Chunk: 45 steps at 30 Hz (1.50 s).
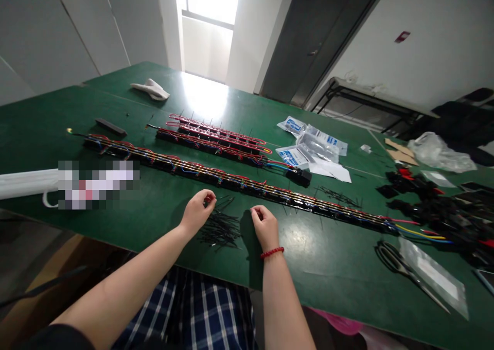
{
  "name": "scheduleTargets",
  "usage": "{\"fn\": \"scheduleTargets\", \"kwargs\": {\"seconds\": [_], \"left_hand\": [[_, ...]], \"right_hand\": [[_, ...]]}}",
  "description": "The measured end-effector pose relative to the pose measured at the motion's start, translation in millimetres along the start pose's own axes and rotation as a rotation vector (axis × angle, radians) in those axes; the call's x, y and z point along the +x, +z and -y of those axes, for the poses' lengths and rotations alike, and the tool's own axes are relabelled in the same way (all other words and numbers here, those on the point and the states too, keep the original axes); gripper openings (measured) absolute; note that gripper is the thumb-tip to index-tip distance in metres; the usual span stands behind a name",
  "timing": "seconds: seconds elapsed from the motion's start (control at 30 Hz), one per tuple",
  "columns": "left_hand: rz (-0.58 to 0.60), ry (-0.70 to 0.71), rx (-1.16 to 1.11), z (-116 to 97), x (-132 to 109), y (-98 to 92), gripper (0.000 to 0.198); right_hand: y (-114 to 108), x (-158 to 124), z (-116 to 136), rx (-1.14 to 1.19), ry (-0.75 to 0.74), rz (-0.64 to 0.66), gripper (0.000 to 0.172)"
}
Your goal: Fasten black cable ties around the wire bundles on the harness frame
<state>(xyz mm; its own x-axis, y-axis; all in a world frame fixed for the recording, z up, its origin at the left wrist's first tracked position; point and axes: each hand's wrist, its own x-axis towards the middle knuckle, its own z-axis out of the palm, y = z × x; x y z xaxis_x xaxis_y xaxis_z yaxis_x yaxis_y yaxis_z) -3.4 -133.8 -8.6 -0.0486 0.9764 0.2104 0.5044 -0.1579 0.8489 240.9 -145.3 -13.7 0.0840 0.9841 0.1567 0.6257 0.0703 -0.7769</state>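
My left hand (196,212) is closed in a pinch above the left side of a pile of thin black cable ties (221,228). A thin dark strand shows by its fingertips, but I cannot tell whether it is held. To the right of the pile, my right hand (267,227), with a red beaded bracelet at the wrist, has its fingers pinched together; what they hold, if anything, is hidden. Just beyond both hands a long black bar wrapped with coloured wires (231,181) lies diagonally across the green table (165,213). Cable ties stick out from it.
Shorter wired bars (208,143) lie behind the long one. Plastic packets (318,143), scissors (401,265), a clear bag (436,278) and black-red parts (428,211) are to the right. A white cloth (152,89) and a dark block (110,127) lie at far left.
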Motion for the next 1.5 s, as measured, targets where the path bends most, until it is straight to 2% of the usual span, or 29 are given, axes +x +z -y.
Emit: {"fn": "scheduleTargets", "kwargs": {"seconds": [0.33,0.5,0.6,0.73,0.83,0.93,1.03,1.1,1.23,1.5], "left_hand": [[0.052,0.043,0.026,-0.1,0.0,1.7,0.006],[0.032,0.073,0.025,-0.3,-2.3,3.7,0.007],[0.014,0.083,0.028,-0.3,-3.1,3.9,0.007],[0.005,0.115,0.058,0.6,-3.6,4.4,0.007],[-0.004,0.132,0.088,0.9,-4.7,5.4,0.008],[-0.012,0.14,0.099,0.4,-6.3,6.8,0.008],[-0.018,0.13,0.089,-0.5,-6.9,7.8,0.008],[-0.019,0.108,0.08,-1.3,-6.2,7.9,0.009],[-0.034,0.058,0.065,-3.7,-3.5,6.5,0.01],[-0.072,0.019,-0.003,-10.5,5.7,10.2,0.009]], "right_hand": [[-3.2,-2.6,4.8,0.01,-0.045,-0.017,0.026],[7.2,0.6,23.0,-0.12,-0.324,-0.144,0.02],[21.5,10.7,39.8,-0.169,-0.463,-0.099,0.02],[40.5,26.2,53.4,-0.127,-0.503,-0.049,0.019],[50.8,35.2,55.0,-0.015,-0.47,0.007,0.021],[55.9,43.9,53.5,0.17,-0.324,0.066,0.022],[54.4,53.6,50.5,0.431,-0.149,0.22,0.024],[50.5,59.8,47.3,0.551,-0.091,0.338,0.024],[42.5,68.6,39.3,0.625,-0.048,0.486,0.024],[45.6,70.7,32.0,0.695,-0.023,0.585,0.024]]}}
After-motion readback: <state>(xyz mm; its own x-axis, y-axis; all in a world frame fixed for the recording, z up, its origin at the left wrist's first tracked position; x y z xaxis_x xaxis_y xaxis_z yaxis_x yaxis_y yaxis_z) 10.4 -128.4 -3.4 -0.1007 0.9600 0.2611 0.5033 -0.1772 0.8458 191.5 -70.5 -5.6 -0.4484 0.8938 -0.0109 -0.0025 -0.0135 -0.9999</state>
